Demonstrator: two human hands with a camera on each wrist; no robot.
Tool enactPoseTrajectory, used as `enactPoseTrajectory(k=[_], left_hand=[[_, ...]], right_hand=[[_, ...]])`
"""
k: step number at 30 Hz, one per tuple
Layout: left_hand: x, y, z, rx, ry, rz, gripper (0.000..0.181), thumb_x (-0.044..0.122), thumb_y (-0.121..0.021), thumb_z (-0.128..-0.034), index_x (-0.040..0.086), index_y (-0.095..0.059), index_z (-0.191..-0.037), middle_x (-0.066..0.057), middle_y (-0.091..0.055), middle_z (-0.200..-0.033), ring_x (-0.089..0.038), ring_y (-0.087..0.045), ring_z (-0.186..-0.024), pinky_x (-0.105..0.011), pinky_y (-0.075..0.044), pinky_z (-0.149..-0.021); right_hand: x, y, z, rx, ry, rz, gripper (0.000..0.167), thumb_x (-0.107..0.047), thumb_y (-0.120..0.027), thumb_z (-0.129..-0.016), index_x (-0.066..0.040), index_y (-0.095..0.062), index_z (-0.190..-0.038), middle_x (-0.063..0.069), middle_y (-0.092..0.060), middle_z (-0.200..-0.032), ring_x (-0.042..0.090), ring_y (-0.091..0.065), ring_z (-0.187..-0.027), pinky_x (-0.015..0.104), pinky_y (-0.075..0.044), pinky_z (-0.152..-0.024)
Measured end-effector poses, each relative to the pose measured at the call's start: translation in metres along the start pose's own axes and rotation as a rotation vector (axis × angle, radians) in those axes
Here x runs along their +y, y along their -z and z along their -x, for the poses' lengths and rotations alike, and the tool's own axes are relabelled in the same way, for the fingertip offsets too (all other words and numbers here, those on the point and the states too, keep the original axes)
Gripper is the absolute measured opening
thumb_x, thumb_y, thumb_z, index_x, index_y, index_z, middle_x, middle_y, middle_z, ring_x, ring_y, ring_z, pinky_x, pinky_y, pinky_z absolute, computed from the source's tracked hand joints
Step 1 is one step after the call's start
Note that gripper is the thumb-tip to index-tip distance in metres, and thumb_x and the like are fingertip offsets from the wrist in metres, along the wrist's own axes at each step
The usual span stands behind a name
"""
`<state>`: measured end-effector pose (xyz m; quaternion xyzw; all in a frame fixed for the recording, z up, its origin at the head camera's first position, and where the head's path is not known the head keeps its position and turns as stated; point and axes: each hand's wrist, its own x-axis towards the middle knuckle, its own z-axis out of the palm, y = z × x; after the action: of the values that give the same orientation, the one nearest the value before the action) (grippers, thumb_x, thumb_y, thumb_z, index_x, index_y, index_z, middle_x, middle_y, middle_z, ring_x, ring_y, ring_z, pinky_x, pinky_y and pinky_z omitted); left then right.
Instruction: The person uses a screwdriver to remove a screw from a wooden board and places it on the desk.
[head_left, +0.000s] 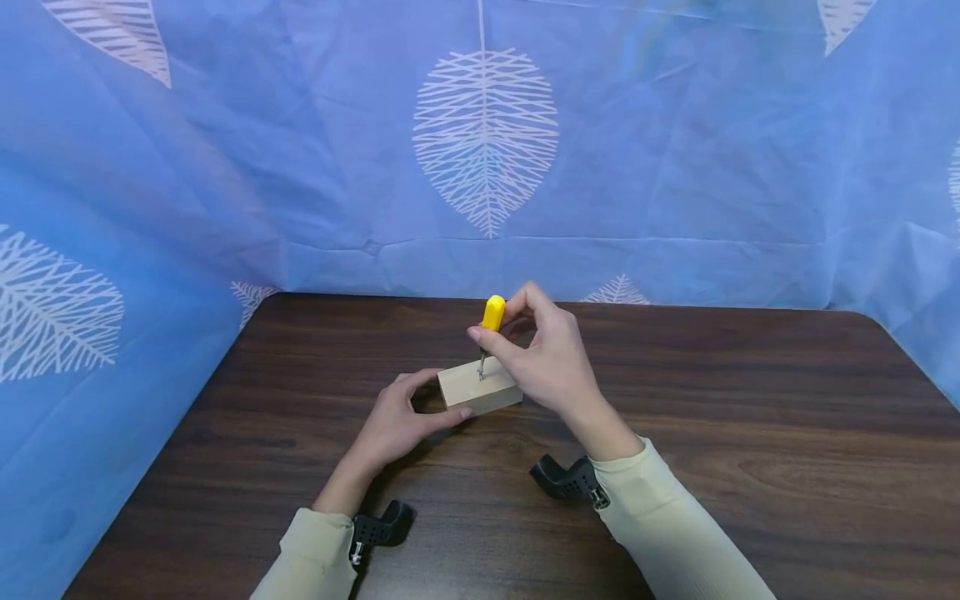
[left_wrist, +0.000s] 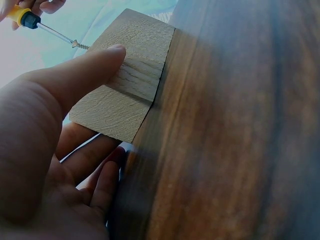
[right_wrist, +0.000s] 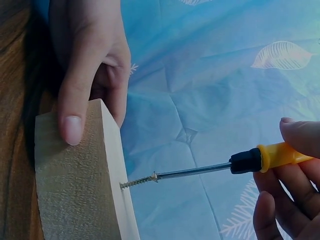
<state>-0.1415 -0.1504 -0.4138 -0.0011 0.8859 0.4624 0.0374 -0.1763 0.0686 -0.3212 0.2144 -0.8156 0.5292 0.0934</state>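
A pale wooden block (head_left: 483, 390) lies on the dark table, and my left hand (head_left: 396, 421) grips its left end, thumb on the near side and fingers behind. From the block's top face stands a screw (right_wrist: 137, 183), its tip in the wood and most of its thread showing. My right hand (head_left: 551, 354) pinches the yellow handle of a screwdriver (head_left: 492, 313) between thumb and fingers. In the right wrist view the screwdriver's shaft (right_wrist: 195, 170) meets the screw's head, roughly in line with it. A black collar (right_wrist: 245, 161) joins shaft and handle.
Dark wood-grain table (head_left: 750, 417) spreads around both hands. Behind it and at the left hangs a blue cloth (head_left: 337, 150) with white leaf prints. Black wrist mounts (head_left: 384, 525) sit at both cream sleeves (head_left: 675, 508).
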Motion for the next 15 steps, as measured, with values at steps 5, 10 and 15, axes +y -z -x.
enactPoseTrajectory(k=[5, 10, 15], left_hand=[[0.0019, -0.0004, -0.001, -0.009, -0.006, -0.009, 0.065, 0.05, -0.089, -0.0875, 0.028, -0.068, -0.144, -0.004, -0.067, -0.133, -0.026, -0.059, -0.122, -0.055, -0.049, -0.105], [0.001, 0.0006, -0.0008, -0.015, -0.005, -0.004, 0.064, 0.05, -0.089, -0.088, 0.029, -0.068, -0.144, -0.004, -0.067, -0.134, -0.027, -0.059, -0.124, -0.057, -0.048, -0.107], [-0.0002, 0.0001, -0.0004, -0.009, -0.007, 0.008, 0.061, 0.05, -0.089, -0.0878, 0.03, -0.069, -0.142, -0.003, -0.067, -0.136, -0.027, -0.058, -0.125, -0.058, -0.046, -0.108]], right_hand=[[0.0015, 0.0024, 0.0029, 0.013, 0.0, -0.019, 0.029, -0.019, -0.086, -0.094, -0.01, -0.06, -0.1, 0.006, -0.077, -0.097, 0.019, -0.069, -0.085, 0.036, -0.056, -0.076], [0.0, 0.0037, 0.0032, 0.0, 0.005, -0.047, 0.026, -0.017, -0.086, -0.094, -0.01, -0.063, -0.101, 0.004, -0.079, -0.095, 0.018, -0.069, -0.084, 0.036, -0.055, -0.077], [-0.0034, 0.0049, 0.002, -0.028, 0.009, -0.051, 0.023, -0.016, -0.087, -0.093, -0.011, -0.065, -0.101, 0.002, -0.078, -0.097, 0.018, -0.07, -0.086, 0.041, -0.057, -0.079]])
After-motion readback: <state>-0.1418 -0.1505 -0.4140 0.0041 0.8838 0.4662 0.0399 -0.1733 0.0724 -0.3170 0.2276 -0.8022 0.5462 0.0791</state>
